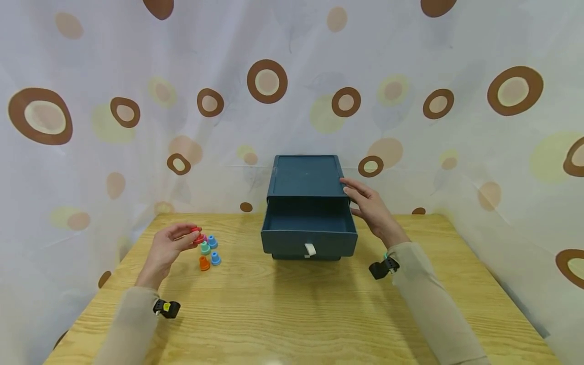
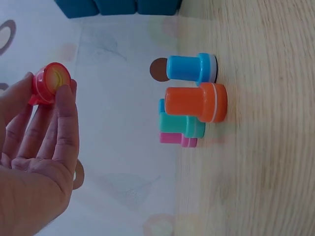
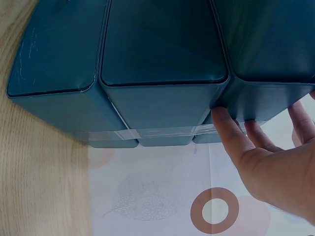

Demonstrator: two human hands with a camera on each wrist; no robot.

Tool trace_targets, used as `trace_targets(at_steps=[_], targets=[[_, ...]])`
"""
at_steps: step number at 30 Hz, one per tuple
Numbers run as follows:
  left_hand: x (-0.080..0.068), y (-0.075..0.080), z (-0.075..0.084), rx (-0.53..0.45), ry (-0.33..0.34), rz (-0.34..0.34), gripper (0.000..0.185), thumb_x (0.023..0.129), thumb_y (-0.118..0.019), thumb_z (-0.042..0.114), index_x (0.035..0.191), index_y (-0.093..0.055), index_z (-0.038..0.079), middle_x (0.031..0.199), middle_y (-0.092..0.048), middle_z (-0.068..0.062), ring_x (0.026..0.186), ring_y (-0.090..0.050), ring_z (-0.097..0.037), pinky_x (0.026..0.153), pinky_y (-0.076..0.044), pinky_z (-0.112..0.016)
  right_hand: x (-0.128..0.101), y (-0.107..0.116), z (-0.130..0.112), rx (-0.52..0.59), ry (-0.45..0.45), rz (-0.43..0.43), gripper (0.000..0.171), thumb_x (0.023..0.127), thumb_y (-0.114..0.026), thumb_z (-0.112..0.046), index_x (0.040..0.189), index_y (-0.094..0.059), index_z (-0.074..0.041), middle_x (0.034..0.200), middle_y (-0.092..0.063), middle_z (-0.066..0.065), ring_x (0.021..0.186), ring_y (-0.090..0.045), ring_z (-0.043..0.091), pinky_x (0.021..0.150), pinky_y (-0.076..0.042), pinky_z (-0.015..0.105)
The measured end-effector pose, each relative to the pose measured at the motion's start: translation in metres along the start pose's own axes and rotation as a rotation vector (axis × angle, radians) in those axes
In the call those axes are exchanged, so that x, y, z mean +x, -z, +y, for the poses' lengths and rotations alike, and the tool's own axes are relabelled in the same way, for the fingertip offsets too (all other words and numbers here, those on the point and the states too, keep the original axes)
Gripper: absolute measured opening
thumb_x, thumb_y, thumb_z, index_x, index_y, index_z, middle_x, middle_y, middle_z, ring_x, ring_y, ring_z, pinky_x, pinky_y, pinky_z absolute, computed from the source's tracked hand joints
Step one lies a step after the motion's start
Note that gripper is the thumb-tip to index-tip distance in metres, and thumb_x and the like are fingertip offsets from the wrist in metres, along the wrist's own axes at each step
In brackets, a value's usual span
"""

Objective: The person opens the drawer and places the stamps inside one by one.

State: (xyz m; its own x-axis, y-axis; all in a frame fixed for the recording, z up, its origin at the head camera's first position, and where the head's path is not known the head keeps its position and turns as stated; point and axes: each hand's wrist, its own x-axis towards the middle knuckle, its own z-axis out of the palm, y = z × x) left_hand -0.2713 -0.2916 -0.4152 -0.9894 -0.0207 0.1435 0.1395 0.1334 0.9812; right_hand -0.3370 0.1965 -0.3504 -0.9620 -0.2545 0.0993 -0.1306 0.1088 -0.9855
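My left hand (image 1: pixel 165 252) pinches a red toy stamp (image 2: pixel 50 82) between thumb and fingers, its round patterned face showing in the left wrist view. Close by on the table stand several more stamps: an orange one (image 2: pixel 189 102), a green one (image 2: pixel 178 125), a pink one (image 2: pixel 172 138) and blue ones, the nearer blue stamp (image 2: pixel 189 68) beside the orange. My right hand (image 1: pixel 371 210) rests against the right side of a dark blue drawer cabinet (image 1: pixel 306 175), its fingers extended along the upper part. The cabinet's top drawer (image 1: pixel 309 242) is pulled out, with a white tab (image 1: pixel 310 249) on its front.
The wooden table (image 1: pixel 283 314) carries the cabinet at its back middle and the stamps at its left. A pale sheet (image 1: pixel 292 126) with brown rings hangs behind and along both sides. In the right wrist view, clear tape (image 3: pixel 147 132) runs across the cabinet's side.
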Motion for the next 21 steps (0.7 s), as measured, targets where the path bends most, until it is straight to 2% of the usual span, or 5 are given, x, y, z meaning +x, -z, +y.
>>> trace_targets(at_steps=[6,10,17,21], targets=[[0.003,-0.010,0.006,-0.112,-0.068,0.026,0.034,0.091,-0.070,0.014,0.117,-0.061,-0.006,0.094,-0.074,0.008,0.084,-0.072,-0.009,0.076,-0.060,-0.030,0.000,-0.001,-0.001,-0.003,0.006,0.002,0.053,0.103,-0.048,-0.039,0.152,-0.039,-0.022,0.163,-0.023,0.004,0.151,-0.018,0.029,0.118,-0.024,0.058],[0.005,-0.019,0.010,-0.155,-0.108,0.042,0.034,0.090,-0.071,0.012,0.116,-0.062,-0.008,0.092,-0.074,0.006,0.080,-0.072,-0.010,0.073,-0.060,-0.027,0.000,-0.001,-0.002,-0.008,0.012,-0.002,0.053,0.103,-0.048,-0.039,0.152,-0.039,-0.022,0.163,-0.023,0.004,0.151,-0.018,0.029,0.118,-0.024,0.058],[0.008,-0.040,0.017,-0.121,-0.144,0.060,0.039,0.090,-0.071,0.011,0.118,-0.059,-0.013,0.087,-0.073,0.008,0.075,-0.072,-0.009,0.067,-0.059,-0.024,-0.001,-0.001,-0.002,-0.019,0.015,-0.006,0.053,0.103,-0.048,-0.040,0.152,-0.038,-0.022,0.163,-0.023,0.003,0.151,-0.017,0.029,0.118,-0.024,0.058],[0.011,-0.051,0.022,-0.132,-0.155,0.069,0.033,0.090,-0.072,0.013,0.115,-0.063,-0.006,0.089,-0.073,0.007,0.073,-0.071,-0.010,0.068,-0.060,-0.025,-0.002,-0.002,-0.002,-0.026,0.020,-0.008,0.053,0.104,-0.047,-0.040,0.152,-0.038,-0.022,0.163,-0.022,0.003,0.151,-0.016,0.029,0.118,-0.023,0.059]])
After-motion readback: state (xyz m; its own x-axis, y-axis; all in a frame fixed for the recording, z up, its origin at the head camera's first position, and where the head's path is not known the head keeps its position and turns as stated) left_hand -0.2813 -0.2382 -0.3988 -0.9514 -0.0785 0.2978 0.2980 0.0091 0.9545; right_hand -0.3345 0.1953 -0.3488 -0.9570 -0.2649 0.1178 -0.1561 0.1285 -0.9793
